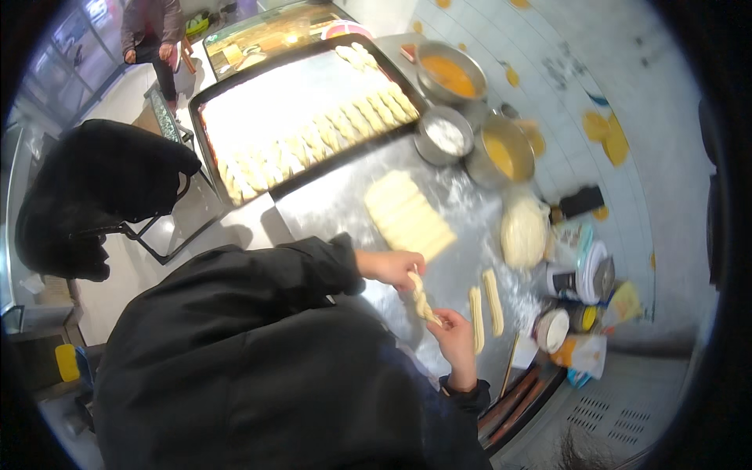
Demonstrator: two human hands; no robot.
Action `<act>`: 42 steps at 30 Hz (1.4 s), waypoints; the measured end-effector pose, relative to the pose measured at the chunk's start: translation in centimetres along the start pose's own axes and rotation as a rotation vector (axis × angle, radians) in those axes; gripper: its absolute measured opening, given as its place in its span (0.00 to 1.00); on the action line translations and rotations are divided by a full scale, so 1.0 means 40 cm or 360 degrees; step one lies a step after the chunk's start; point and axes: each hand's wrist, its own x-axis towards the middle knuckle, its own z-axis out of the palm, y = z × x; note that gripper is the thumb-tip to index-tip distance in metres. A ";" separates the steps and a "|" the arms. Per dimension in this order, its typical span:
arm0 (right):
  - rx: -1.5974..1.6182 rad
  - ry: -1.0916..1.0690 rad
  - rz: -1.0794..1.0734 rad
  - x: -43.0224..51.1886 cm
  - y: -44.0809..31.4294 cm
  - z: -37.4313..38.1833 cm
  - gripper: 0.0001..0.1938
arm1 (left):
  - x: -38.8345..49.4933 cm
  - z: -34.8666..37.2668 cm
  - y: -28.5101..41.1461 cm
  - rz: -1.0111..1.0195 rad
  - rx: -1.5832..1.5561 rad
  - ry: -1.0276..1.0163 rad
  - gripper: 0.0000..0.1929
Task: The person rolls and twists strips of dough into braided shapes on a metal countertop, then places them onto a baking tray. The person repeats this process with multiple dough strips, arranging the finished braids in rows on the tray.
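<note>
A short twisted strip of raw dough [421,296] is stretched between my two hands above the metal worktop [329,194]. My left hand [395,268] pinches its upper end, and the fingers of my right hand [453,333] hold the lower end. Just beyond my left hand lies a flat slab of dough [408,214] scored or cut into strips. To the right of my hands, two straight dough strips [477,320] [493,302] rest side by side on the floured metal.
A large black-rimmed tray [276,189] holds rows of twisted dough. Along the tiled wall stand a bowl of orange liquid [449,76], a pot of white powder [445,135], a pot of yellow liquid [502,154], a covered dough lump [524,232] and jars [552,330]. Another person [151,41] is behind the tray.
</note>
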 end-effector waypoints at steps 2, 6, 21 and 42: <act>0.0061 -0.0110 -0.0155 0.123 -0.163 0.071 0.14 | -0.052 -0.196 0.046 -0.0038 -0.0268 0.0091 0.14; -0.0461 -0.0004 -0.0604 0.459 -0.440 0.252 0.13 | -0.140 -0.621 0.104 0.0019 -0.0556 0.0426 0.09; -0.0804 0.0348 -0.0992 1.340 -0.731 0.685 0.15 | 0.010 -1.425 0.120 -0.0149 0.1017 0.1756 0.13; -0.0768 0.0530 -0.0905 1.260 -0.743 0.670 0.16 | -0.040 -1.350 0.070 0.0029 0.1326 0.2183 0.10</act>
